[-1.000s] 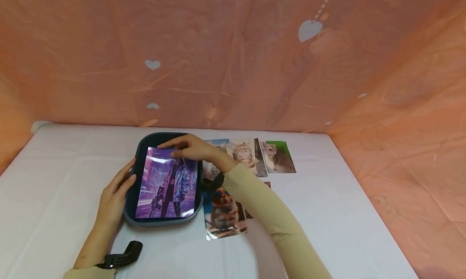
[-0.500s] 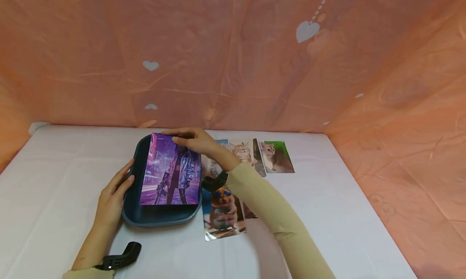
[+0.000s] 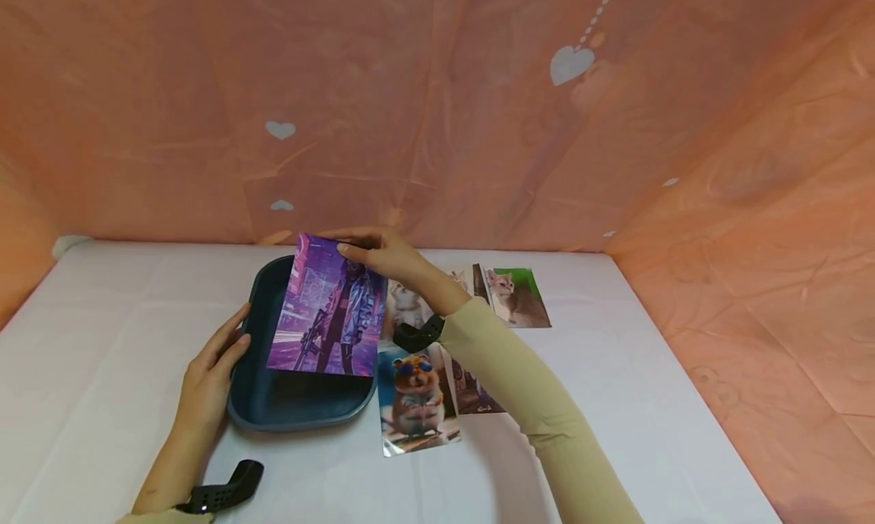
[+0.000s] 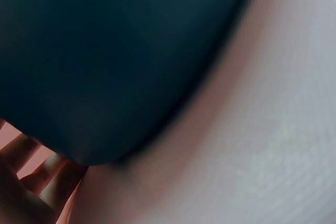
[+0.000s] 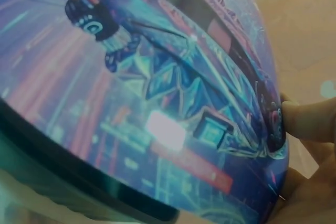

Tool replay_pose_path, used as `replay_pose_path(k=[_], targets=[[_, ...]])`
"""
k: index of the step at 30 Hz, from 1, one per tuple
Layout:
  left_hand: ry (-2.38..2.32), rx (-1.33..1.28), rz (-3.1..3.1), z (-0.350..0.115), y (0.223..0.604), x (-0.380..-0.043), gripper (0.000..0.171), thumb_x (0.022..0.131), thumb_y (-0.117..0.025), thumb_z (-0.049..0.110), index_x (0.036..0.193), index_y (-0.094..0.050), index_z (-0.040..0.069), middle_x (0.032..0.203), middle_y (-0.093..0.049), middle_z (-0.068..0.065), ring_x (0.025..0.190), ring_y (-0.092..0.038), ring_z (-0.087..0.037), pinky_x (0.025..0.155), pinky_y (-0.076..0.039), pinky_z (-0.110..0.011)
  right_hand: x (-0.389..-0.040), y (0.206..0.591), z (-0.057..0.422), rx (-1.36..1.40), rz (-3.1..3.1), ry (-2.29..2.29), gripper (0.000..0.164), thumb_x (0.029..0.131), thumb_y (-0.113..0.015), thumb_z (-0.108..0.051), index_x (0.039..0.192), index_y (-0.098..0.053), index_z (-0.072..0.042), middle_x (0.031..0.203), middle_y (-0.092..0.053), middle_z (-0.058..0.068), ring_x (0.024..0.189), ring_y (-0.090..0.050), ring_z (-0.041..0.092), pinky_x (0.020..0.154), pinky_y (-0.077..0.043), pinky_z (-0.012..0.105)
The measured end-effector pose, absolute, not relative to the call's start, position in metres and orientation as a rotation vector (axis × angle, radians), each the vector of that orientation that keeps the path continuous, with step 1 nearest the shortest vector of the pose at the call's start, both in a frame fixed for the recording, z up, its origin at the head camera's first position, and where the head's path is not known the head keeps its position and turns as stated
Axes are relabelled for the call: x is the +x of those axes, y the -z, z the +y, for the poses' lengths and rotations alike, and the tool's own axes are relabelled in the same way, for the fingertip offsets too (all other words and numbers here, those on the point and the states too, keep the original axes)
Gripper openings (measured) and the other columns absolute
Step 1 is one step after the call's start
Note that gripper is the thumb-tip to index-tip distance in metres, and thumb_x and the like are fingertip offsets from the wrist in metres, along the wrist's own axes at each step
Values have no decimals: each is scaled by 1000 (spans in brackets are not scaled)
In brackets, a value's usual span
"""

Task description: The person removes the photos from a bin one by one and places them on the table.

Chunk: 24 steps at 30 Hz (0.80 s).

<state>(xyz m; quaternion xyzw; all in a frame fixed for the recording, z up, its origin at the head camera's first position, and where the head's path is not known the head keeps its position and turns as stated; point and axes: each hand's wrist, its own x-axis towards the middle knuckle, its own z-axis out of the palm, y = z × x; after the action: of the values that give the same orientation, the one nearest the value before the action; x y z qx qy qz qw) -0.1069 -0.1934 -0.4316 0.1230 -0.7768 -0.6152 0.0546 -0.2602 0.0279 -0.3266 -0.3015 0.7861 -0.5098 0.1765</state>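
A purple picture card [image 3: 331,311] showing a figure with a rifle is tilted above the dark blue tray [image 3: 301,414]. My right hand [image 3: 393,254] pinches the card at its top edge, thumb on the printed face. The right wrist view has the card [image 5: 173,77] filling most of the frame, with the right hand's thumb and fingers [image 5: 310,121] at its edge. On the tray's left side, my left hand [image 3: 212,376] touches the outer wall with fairly straight fingers. Those fingers [image 4: 50,174] show against the tray wall [image 4: 105,77] in the left wrist view.
Right of the tray lie several photo cards: a hamster in sunglasses [image 3: 418,399], a cat on green [image 3: 517,296], and others partly covered by my right arm. A white cloth [image 3: 588,372] covers the table. An orange curtain [image 3: 437,114] hangs behind.
My right hand has lifted the purple card up and to the right from within the tray, baring the tray's lower part. My left hand keeps its place at the tray.
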Motion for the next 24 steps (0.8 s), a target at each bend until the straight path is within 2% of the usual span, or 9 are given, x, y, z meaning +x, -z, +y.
replay_pose_path(k=[5, 11, 13, 16, 20, 24], targets=[[1876, 378, -2349, -194, 433, -107, 49, 101, -42, 42, 148, -36, 33, 155, -32, 8, 142, -25, -14, 115, -17, -32, -261, 320, 33, -868, 2243, 1450, 36, 98, -55, -15, 133, -58, -9, 130, -62, 7, 96, -58, 13, 80, -45, 20], [1846, 359, -2341, -195, 433, -109, 48, 101, -44, 40, 147, -39, 31, 150, -37, 16, 134, -30, -2, 105, -23, -16, -260, 322, 44, -931, 2268, 1401, 33, 96, -57, -11, 128, -62, -5, 122, -66, 12, 97, -61, 12, 83, -46, 20], [1836, 342, -2335, -195, 433, -109, 48, 101, -46, 38, 147, -40, 30, 147, -39, 20, 130, -32, 2, 101, -25, -12, -258, 326, 49, -928, 2292, 1359, 32, 96, -58, -12, 127, -63, -6, 118, -67, 11, 92, -60, 12, 81, -46, 20], [1821, 331, -2331, -197, 433, -109, 47, 101, -46, 37, 147, -40, 29, 144, -40, 24, 127, -33, 5, 96, -26, -8, -256, 331, 57, -902, 2322, 1294, 31, 95, -59, -14, 126, -64, -10, 120, -67, 8, 91, -58, 12, 82, -45, 21], [1815, 333, -2321, -199, 433, -108, 46, 101, -47, 35, 146, -41, 30, 142, -41, 26, 127, -33, 5, 93, -27, -4, -254, 339, 66, -890, 2328, 1228, 31, 96, -58, -16, 127, -64, -13, 128, -64, 4, 99, -60, 12, 86, -45, 23], [1795, 307, -2317, -202, 434, -107, 45, 101, -47, 33, 145, -41, 33, 142, -42, 25, 126, -33, 7, 90, -27, -1, -253, 347, 73, -898, 2304, 1235, 30, 96, -57, -14, 125, -65, -10, 128, -63, 6, 109, -60, 13, 91, -46, 25]])
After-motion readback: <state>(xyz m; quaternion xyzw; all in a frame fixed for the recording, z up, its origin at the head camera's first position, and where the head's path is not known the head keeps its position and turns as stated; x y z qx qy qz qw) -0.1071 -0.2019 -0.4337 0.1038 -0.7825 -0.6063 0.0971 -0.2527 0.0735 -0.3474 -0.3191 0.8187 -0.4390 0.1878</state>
